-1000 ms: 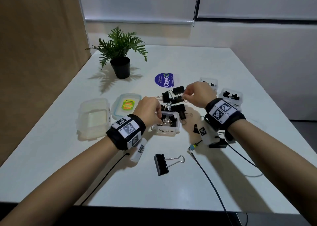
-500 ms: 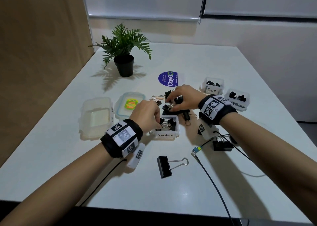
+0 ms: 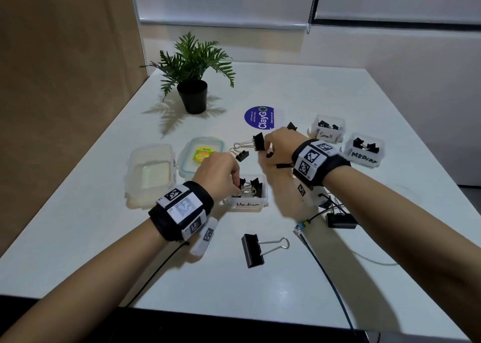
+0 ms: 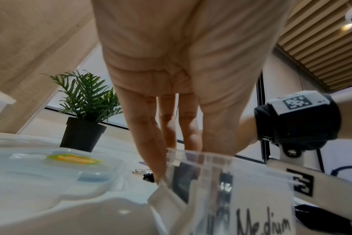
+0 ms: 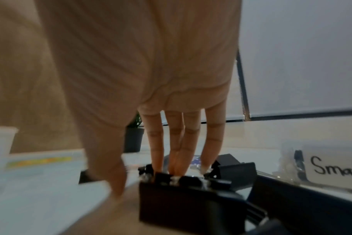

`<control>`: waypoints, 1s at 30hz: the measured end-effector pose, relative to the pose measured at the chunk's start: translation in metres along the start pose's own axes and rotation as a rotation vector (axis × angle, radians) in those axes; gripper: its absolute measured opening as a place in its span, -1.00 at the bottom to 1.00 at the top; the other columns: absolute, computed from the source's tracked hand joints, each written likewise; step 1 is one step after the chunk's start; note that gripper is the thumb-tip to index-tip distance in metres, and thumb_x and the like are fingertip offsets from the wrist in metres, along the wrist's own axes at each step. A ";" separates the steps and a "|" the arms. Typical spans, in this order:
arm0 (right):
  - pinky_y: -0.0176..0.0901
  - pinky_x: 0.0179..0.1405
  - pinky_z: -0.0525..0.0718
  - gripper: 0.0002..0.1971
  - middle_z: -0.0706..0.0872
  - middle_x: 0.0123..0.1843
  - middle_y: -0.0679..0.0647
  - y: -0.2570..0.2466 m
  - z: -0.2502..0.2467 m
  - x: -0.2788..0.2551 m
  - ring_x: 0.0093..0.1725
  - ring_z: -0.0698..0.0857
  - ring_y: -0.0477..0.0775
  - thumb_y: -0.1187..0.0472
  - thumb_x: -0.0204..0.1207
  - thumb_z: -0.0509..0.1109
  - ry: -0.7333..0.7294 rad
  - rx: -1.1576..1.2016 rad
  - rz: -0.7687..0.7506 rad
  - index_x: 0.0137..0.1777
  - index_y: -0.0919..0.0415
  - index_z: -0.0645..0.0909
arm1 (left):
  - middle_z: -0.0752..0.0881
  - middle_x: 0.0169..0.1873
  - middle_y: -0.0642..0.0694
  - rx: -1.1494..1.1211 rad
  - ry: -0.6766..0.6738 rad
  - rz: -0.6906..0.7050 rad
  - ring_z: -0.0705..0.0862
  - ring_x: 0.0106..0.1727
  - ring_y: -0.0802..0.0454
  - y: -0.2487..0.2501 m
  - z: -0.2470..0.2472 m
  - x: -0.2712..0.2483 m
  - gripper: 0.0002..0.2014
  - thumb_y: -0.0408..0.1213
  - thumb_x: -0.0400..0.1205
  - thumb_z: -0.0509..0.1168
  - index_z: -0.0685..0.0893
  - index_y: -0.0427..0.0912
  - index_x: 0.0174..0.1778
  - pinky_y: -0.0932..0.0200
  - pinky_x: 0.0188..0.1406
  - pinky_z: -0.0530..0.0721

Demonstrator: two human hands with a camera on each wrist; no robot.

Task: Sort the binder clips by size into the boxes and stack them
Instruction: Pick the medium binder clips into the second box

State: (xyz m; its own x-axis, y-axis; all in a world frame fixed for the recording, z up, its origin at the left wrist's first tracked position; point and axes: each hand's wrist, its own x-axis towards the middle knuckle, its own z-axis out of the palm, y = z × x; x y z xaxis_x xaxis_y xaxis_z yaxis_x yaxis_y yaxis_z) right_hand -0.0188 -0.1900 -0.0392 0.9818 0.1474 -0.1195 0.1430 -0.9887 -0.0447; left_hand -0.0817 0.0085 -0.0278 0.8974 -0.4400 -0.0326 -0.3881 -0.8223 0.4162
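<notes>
Left hand [image 3: 220,172] fingers reach into the Medium box [image 3: 248,202], grip hidden | right hand [image 3: 279,146] fingers extended over binder clips [image 5: 183,195] on tabletop [image 3: 286,277]

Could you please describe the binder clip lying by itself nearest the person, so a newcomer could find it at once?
Start at the white table and find the box labelled Medium under the left hand. Just nearer the person lies a large binder clip. Unlike the clips further back, it lies alone, flat, its wire handle pointing right.

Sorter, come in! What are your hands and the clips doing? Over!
Left hand reaching into the near Medium box, fingers among its clips. Right hand on the loose clip pile, grip unclear. Big clip unsorted, nearest the table's front edge.
</notes>
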 end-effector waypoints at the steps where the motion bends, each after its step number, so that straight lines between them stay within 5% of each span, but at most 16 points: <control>1: -0.06 -0.11 0.71 -0.82 0.72 -0.01 0.12 -0.002 0.001 0.001 -0.04 0.72 0.17 0.17 0.44 0.39 0.000 -0.032 -0.004 0.03 0.12 0.68 | 0.57 -0.50 0.10 -0.006 0.003 0.001 0.69 -0.23 -0.08 -0.001 0.000 0.000 -0.81 -0.38 0.27 0.59 0.70 -0.10 -0.51 0.05 -0.20 0.69; 6: -0.19 -0.26 0.60 -0.87 0.73 -0.11 -0.03 -0.002 -0.006 -0.005 -0.08 0.72 0.04 0.14 0.37 0.48 0.077 0.101 -0.002 -0.08 0.05 0.70 | 0.52 -0.57 0.12 -0.014 -0.007 0.027 0.70 -0.23 -0.09 -0.001 -0.002 0.001 -0.85 -0.39 0.28 0.57 0.72 -0.13 -0.47 0.03 -0.15 0.71; 11: -0.13 -0.02 0.78 -0.81 0.84 -0.14 0.10 0.014 -0.032 -0.025 -0.19 0.77 -0.05 0.39 0.33 0.53 0.215 0.557 0.045 -0.07 0.19 0.79 | 0.52 -0.57 0.13 -0.027 -0.017 0.049 0.71 -0.21 -0.09 -0.002 -0.004 0.002 -0.89 -0.38 0.30 0.57 0.75 -0.17 -0.43 0.00 -0.08 0.70; 16: -0.15 -0.14 0.79 -0.83 0.85 -0.24 -0.04 0.013 -0.052 -0.063 -0.25 0.77 -0.22 0.33 0.37 0.60 0.138 0.757 -0.051 -0.05 0.14 0.83 | 0.53 -0.54 0.16 -0.058 -0.016 0.049 0.67 -0.24 -0.02 0.000 -0.006 0.001 -0.89 -0.37 0.34 0.56 0.75 -0.16 -0.41 0.05 -0.02 0.67; 21: -0.37 -0.35 0.74 -0.84 0.84 -0.31 -0.05 -0.009 -0.059 -0.096 -0.28 0.81 -0.13 0.29 0.34 0.63 0.000 0.764 -0.209 -0.07 0.20 0.83 | 0.67 -0.49 0.05 -0.068 -0.020 0.036 0.66 -0.28 0.00 -0.001 -0.001 0.002 -0.90 -0.40 0.32 0.57 0.77 -0.19 -0.43 0.08 -0.09 0.69; 24: -0.51 -0.43 0.60 -0.86 0.79 -0.40 -0.21 -0.023 -0.050 -0.099 -0.32 0.80 -0.14 0.28 0.32 0.65 0.029 0.577 -0.285 -0.12 0.17 0.83 | 0.66 -0.48 0.06 -0.086 -0.019 0.024 0.64 -0.29 0.02 -0.002 0.002 0.002 -0.91 -0.41 0.31 0.57 0.79 -0.20 -0.41 0.12 -0.14 0.65; 30: -0.19 -0.15 0.70 -0.82 0.83 -0.30 -0.14 -0.042 -0.030 -0.095 -0.23 0.80 -0.21 0.29 0.30 0.61 0.024 0.349 -0.313 -0.18 -0.01 0.82 | 0.68 -0.47 0.02 -0.099 -0.019 0.005 0.60 -0.36 0.09 -0.005 0.001 0.003 -0.88 -0.42 0.30 0.57 0.78 -0.16 -0.44 0.08 -0.09 0.70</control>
State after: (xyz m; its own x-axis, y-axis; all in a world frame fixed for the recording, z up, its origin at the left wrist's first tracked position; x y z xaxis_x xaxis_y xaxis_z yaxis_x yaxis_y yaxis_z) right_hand -0.1140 -0.1629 0.0037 0.9016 0.4319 -0.0241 0.3858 -0.8281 -0.4067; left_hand -0.0775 0.0111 -0.0313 0.8909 -0.4518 -0.0469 -0.3692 -0.7804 0.5046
